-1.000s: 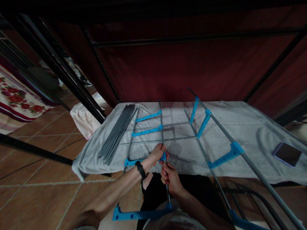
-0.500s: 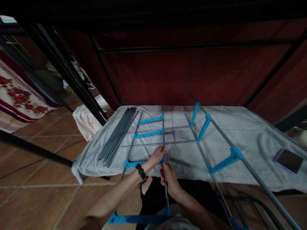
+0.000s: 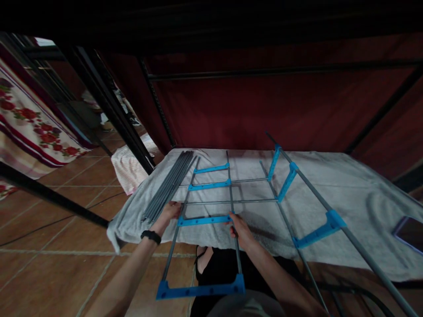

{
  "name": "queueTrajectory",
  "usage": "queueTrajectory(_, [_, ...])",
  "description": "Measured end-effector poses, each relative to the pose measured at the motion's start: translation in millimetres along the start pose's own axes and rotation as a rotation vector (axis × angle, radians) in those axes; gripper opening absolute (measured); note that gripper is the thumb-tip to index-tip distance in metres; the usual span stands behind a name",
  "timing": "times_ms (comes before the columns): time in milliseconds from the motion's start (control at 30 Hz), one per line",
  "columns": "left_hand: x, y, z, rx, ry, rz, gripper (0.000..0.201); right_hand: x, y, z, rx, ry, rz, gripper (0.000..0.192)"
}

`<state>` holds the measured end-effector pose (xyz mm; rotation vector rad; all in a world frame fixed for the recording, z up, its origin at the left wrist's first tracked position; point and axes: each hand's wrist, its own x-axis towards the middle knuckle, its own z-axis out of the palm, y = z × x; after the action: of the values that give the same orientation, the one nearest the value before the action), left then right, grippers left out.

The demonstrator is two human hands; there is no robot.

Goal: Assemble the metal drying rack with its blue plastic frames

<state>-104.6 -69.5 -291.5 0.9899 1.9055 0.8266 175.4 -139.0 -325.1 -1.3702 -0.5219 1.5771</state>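
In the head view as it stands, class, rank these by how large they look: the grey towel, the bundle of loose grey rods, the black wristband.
1. grey towel, spread widest under everything.
2. bundle of loose grey rods, a long narrow strip on the towel's left.
3. black wristband on the left wrist, plainly smallest though nearer the camera.

No words, labels, brands or numbers could be read anywhere — not on the blue brackets [image 3: 204,220], the grey rods [image 3: 168,187], the towel [image 3: 330,176] or the dark phone [image 3: 410,231] at the right edge. The cloth [image 3: 29,119] at the left bore only a red flower pattern — no lettering.
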Motion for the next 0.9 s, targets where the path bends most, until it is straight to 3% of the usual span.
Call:
queueTrajectory(200, [-10, -27, 15.6, -0.254, -0.254, -0.065, 0.030, 4, 1, 7, -0.070, 0.014, -0.042, 0.035])
queueTrajectory(333, [-11, -28, 23.8, -0.209, -0.148, 0.024, 0.026, 5, 1, 7, -0.056, 0.036, -0.051, 0.039])
queueTrajectory(467, [-19, -14, 17.2, -0.195, -0.091, 0.082, 0.017, 5, -9, 3, -0.004, -0.008, -0.080, 0.040])
queueTrajectory(600, [-32, 9, 0.1, -0.320, -0.159, 0.085, 0.015, 8, -12, 3, 0.034, -0.114, -0.103, 0.040])
queueTrajectory(733, [-40, 39, -27.8, -0.471, -0.241, 0.103, 0.021, 22, 2, 9, 0.028, -0.156, -0.073, 0.047])
queueTrajectory(833, [-46, 63, -56.2, -0.492, -0.228, 0.140, 0.025, 41, 8, 10, -0.227, -0.137, -0.257, 0.047])
queueTrajectory(900, [-53, 78, -76.3, -0.493, -0.199, 0.155, 0.025, 55, 5, 10, -0.425, -0.092, -0.411, 0.031])
